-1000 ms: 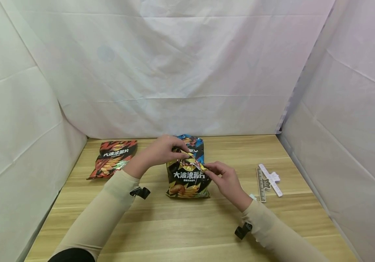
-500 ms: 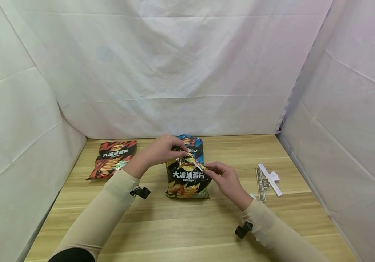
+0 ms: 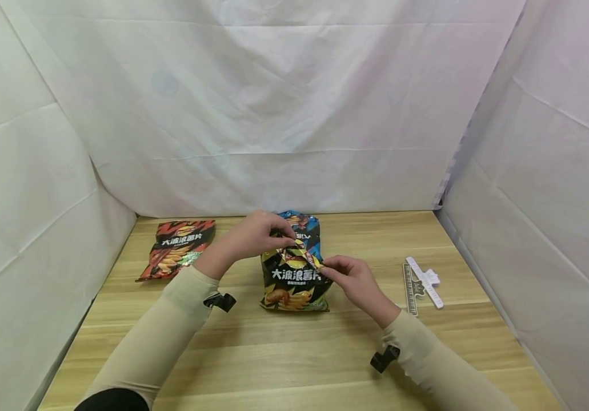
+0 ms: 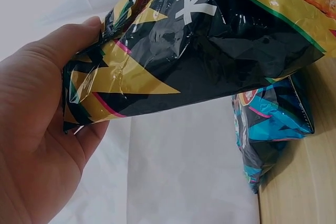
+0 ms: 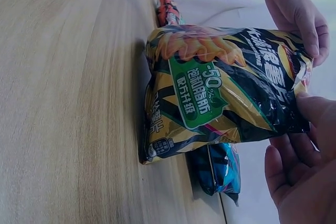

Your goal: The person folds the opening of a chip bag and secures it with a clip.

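A black and yellow chip bag (image 3: 296, 285) stands upright on the table, its top edge folded over. The left hand (image 3: 265, 235) pinches the upper left corner, thumb in front and fingers behind, as the left wrist view also shows. At the upper right corner the right hand (image 3: 353, 282) pinches the folded edge. In the right wrist view the front of the black and yellow bag (image 5: 226, 82) faces the camera, with both hands at its top. Directly behind it is a blue chip bag (image 3: 311, 227), partly hidden.
A red chip bag (image 3: 178, 248) lies at the left of the wooden table (image 3: 284, 359). On the right lie a white clip (image 3: 428, 281) and a dark clip with a clear edge (image 3: 411, 290). White cloth (image 3: 284, 114) walls the back and sides.
Both hands keep their hold on the black and yellow bag. The right wrist has shifted slightly, and the folded top edge has turned a little.
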Demonstrator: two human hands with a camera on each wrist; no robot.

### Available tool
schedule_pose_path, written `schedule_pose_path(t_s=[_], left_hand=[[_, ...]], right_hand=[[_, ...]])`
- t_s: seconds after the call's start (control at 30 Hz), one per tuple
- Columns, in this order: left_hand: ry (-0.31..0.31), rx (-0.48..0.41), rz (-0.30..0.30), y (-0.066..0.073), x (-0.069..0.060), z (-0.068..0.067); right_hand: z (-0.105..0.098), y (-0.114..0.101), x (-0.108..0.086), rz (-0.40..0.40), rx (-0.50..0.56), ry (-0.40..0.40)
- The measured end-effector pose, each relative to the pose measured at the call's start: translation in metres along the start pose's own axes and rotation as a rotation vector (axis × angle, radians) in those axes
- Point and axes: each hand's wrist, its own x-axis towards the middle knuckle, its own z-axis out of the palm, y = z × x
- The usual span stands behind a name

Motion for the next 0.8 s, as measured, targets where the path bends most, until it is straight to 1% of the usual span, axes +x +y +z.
schedule_pose_path(t_s=[0.13,0.37,0.53,0.7,0.8], left_hand=[[-0.005,0.005,0.003,0.0012,-0.0003,-0.0010],[-0.003,0.031,0.024,0.0005,-0.0013,-0.0021],[0.007,0.070,0.049,0.0001,-0.0023,-0.0021],[0.006,0.123,0.090,0.0000,-0.0012,-0.0021],[-0.001,0.150,0.099,0.0004,-0.0001,-0.0022]], right_hand=[[-0.0006,-0.0001,-0.0005,0.008,0.015,-0.004],[-0.0013,-0.0033,-0.0009,0.015,0.009,0.008],[-0.0020,-0.0030,-0.0010,0.002,-0.023,0.022],[-0.0026,-0.0020,-0.0014,-0.028,-0.076,0.042],[-0.0025,-0.0009,-0.0010,-0.049,-0.107,0.049]])
